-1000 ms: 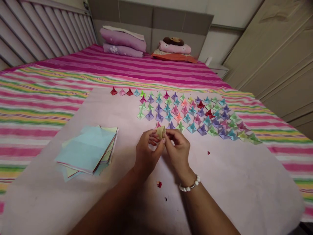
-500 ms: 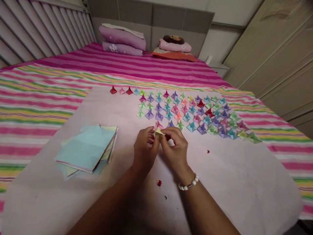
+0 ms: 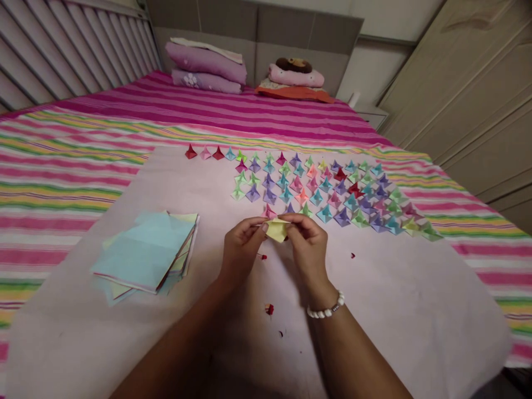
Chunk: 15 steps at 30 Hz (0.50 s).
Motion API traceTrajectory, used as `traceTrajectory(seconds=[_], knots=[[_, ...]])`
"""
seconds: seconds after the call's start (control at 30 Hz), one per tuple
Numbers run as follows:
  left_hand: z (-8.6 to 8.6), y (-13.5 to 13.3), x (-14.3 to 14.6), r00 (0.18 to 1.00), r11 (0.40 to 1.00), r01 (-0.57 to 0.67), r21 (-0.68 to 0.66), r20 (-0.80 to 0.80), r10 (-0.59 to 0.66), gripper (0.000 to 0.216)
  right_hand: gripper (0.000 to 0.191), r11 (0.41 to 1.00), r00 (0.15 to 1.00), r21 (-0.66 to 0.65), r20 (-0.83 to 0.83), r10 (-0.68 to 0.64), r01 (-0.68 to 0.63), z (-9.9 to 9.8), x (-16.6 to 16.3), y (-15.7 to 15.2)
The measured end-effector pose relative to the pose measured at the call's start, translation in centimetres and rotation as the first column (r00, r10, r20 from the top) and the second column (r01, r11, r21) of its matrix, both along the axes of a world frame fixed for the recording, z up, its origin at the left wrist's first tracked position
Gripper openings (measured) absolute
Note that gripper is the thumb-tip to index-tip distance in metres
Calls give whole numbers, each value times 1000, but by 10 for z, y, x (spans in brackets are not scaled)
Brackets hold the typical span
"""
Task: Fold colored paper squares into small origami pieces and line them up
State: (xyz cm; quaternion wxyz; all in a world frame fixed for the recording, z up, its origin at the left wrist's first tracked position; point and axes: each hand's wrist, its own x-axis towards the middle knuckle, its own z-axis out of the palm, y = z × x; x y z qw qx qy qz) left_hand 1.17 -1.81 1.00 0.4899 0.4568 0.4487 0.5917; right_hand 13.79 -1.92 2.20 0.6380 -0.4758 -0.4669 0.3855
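Note:
A small folded yellow paper (image 3: 276, 230) is stretched between my two hands above the white board. My left hand (image 3: 243, 246) pinches its left corner between thumb and fingers. On the other side my right hand (image 3: 308, 249), with a white bead bracelet (image 3: 326, 311) at the wrist, grips the right corner. Just beyond the fingertips sits a pink folded paper piece (image 3: 269, 212), at the near end of several rows of coloured folded paper pieces (image 3: 325, 214). The fingertips behind the yellow paper are partly hidden.
A stack of square paper sheets (image 3: 143, 252), light blue on top, lies left of my hands. Small red scraps (image 3: 269, 309) dot the white board (image 3: 394, 321). Striped bedding (image 3: 62, 183) surrounds it, with folded purple quilts (image 3: 208, 66) at the back.
My hands have moved slightly apart, and the yellow paper now shows wide and flat instead of a narrow point. A red scrap under the hands has come into view.

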Motion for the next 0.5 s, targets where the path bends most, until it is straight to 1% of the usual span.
traceTrajectory(seconds=[0.1, 0.17, 0.23, 0.3, 0.37, 0.43, 0.5], knots=[[3, 1, 1, 997, 999, 46, 11, 60, -47, 25, 9, 997, 990, -69, -140, 12, -22, -2, 2, 4], [3, 1, 2, 995, 996, 82, 33, 49, -83, 26, 9, 994, 968, -104, -248, 19, -46, -3, 4, 7], [2, 0, 2, 996, 995, 92, 50, 11, -92, 28, 8, 988, 940, -134, -342, 20, -70, -3, 4, 9], [0, -1, 1, 995, 992, 63, 107, -80, -54, 30, 8, 984, 917, -156, -399, 19, -88, -3, 3, 11], [-2, -2, 0, 974, 975, 22, 219, -224, 29, 28, 9, 981, 909, -164, -416, 26, -103, -2, 3, 11], [-2, -2, -1, 929, 933, 17, 359, -351, 118, 23, 10, 980, 910, -163, -413, 41, -118, -1, 3, 11], [-2, -2, -2, 893, 890, 57, 453, -422, 157, 21, 10, 979, 910, -156, -410, 57, -132, -2, 3, 11]])
